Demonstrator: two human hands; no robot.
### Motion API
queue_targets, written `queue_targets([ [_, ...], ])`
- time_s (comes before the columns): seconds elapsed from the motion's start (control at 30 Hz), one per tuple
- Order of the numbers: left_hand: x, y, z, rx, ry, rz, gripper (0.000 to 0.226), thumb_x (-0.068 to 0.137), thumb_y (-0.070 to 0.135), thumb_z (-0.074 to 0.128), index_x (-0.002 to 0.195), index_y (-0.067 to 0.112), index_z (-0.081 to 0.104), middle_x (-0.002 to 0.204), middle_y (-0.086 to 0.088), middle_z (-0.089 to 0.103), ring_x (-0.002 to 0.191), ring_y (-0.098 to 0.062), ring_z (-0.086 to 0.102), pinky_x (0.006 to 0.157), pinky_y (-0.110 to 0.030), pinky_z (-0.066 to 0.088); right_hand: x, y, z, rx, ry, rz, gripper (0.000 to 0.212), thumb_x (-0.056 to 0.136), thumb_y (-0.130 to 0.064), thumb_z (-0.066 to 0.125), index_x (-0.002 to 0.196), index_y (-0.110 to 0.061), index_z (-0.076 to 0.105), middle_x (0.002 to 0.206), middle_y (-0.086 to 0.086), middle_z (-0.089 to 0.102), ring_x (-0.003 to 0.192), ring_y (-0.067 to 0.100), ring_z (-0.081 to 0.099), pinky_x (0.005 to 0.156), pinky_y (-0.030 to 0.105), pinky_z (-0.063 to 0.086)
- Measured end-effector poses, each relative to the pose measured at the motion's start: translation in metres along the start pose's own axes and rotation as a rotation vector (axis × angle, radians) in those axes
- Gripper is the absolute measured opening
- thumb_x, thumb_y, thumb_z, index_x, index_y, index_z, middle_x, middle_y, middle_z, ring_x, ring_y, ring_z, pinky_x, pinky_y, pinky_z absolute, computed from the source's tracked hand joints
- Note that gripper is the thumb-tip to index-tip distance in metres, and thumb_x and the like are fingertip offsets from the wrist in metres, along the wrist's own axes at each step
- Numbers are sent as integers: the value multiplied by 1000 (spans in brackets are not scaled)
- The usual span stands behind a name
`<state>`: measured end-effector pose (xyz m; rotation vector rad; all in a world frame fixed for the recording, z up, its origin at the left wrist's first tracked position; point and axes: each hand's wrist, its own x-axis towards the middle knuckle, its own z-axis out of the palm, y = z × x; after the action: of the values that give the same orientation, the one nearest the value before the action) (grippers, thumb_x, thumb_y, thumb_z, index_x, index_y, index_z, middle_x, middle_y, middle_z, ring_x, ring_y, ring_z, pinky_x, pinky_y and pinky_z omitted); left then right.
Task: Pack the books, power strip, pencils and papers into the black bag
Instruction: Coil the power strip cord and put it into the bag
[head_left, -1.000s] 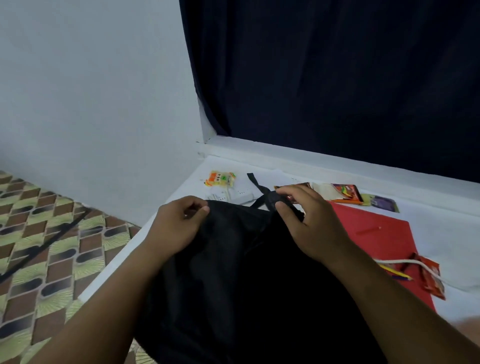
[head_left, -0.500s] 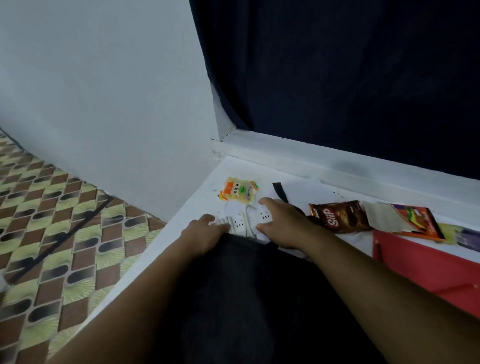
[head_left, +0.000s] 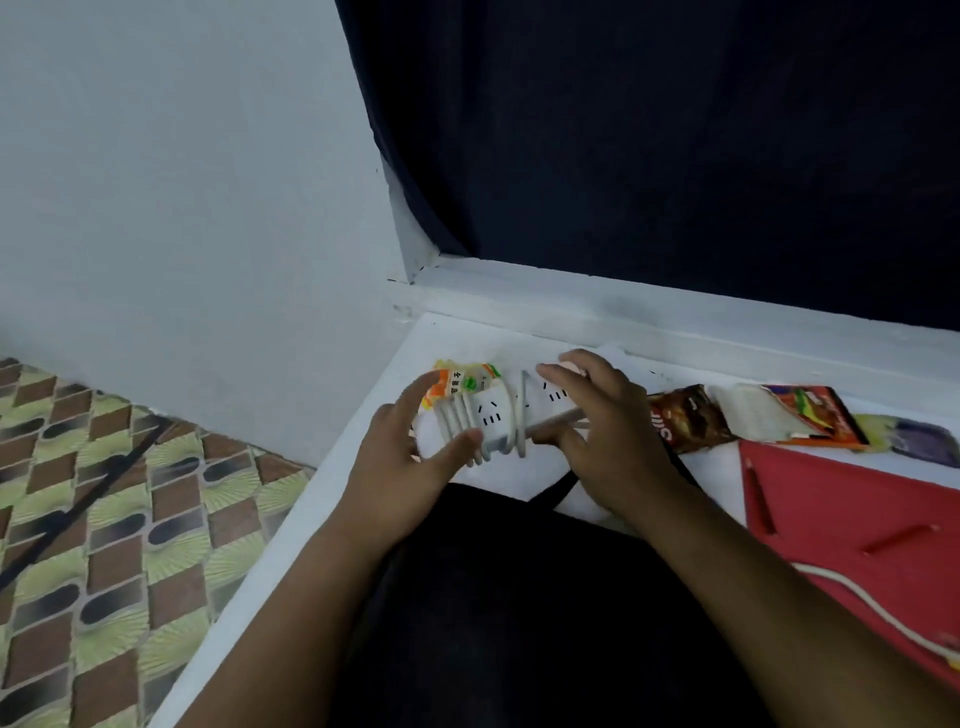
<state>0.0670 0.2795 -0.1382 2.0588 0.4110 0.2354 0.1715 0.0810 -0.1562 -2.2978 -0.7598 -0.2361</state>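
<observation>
Power strip (head_left: 511, 413) at bench (head_left: 363, 441) far-left corner; bag (head_left: 519, 597) at near edge; folder (head_left: 857, 519) right; snack packs (head_left: 691, 421) along back edge.

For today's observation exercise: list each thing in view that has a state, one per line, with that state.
power strip: cord wound round it, gripped by both hands
left hand: holds the strip's left end
right hand: holds the strip's right end
black bag: nearest the camera, opening not visible
brown snack packet: lying flat

The power strip (head_left: 511, 410) looks smooth white plastic, its wound cord faintly glossy. The black bag (head_left: 519, 597) at 6 o'clock is matt cloth. At 3 o'clock, snack wrappers (head_left: 691, 421) show shiny foil; the red folder (head_left: 857, 509) smooth.
</observation>
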Motion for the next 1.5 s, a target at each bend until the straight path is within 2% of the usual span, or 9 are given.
queue_targets([
  [0.2,-5,73,-64,111,-138,283,68,61,67,80,117,43,51,107,15,60,93,-7,61,77,-29,52,3,-87,-80,52,201,-60,46,84,-28,75,127,-25,62,143,-9,47,120,-15,32,110,35,29],
  [0.3,-14,102,-92,158,-137,404,65,63,56,85,113,36,48,94,15,62,79,-4,61,63,-18,47,2,-134,-116,42,234,-63,53,82,-28,78,131,-32,59,142,-16,47,118,-3,40,111,39,33],
  [0.53,-53,145,-127,14,-130,659,56,71,47,83,119,39,56,105,18,64,95,-2,61,79,-22,51,-37,-199,-159,196,445,9,69,74,-25,86,133,-40,52,128,-24,55,119,-2,50,103,19,42],
  [0.77,-92,138,-116,-37,-184,655,56,70,49,84,118,36,58,104,14,65,94,-9,64,80,-41,58,-90,-193,-139,498,500,154,90,71,-35,87,143,-45,34,129,-19,61,124,6,55,109,39,43],
  [0.87,-111,130,-103,-99,-206,612,54,71,42,88,116,39,59,105,18,64,96,-7,64,80,-30,59,-110,-185,-128,746,389,155,92,64,-53,87,141,-35,40,133,-9,63,129,15,55,108,49,43],
  [0.97,-130,122,-86,-135,-201,589,53,69,39,88,115,35,61,105,21,65,98,-2,63,78,-15,52,-127,-179,-118,885,294,173,72,67,-51,84,126,-19,56,123,0,70,119,19,63,94,33,53],
  [1.2,-165,114,-39,-159,-138,480,68,57,63,83,117,40,62,113,20,66,105,-5,64,92,-36,55,-166,-146,-127,984,77,208,56,73,-42,69,120,-13,63,113,4,73,106,20,70,81,26,56],
  [1.37,-184,124,-11,-125,-111,500,61,64,50,90,116,43,59,113,21,64,106,-3,61,87,-27,54,-188,-126,-141,830,130,134,53,77,-46,68,122,-20,62,117,-2,72,109,15,68,84,28,56],
  [1.5,-188,129,-1,-155,-112,484,64,61,45,88,118,35,60,110,13,65,101,-12,64,86,-39,56,-187,-110,-157,760,279,112,56,72,-59,75,120,-33,61,117,2,68,111,28,63,93,53,52],
])
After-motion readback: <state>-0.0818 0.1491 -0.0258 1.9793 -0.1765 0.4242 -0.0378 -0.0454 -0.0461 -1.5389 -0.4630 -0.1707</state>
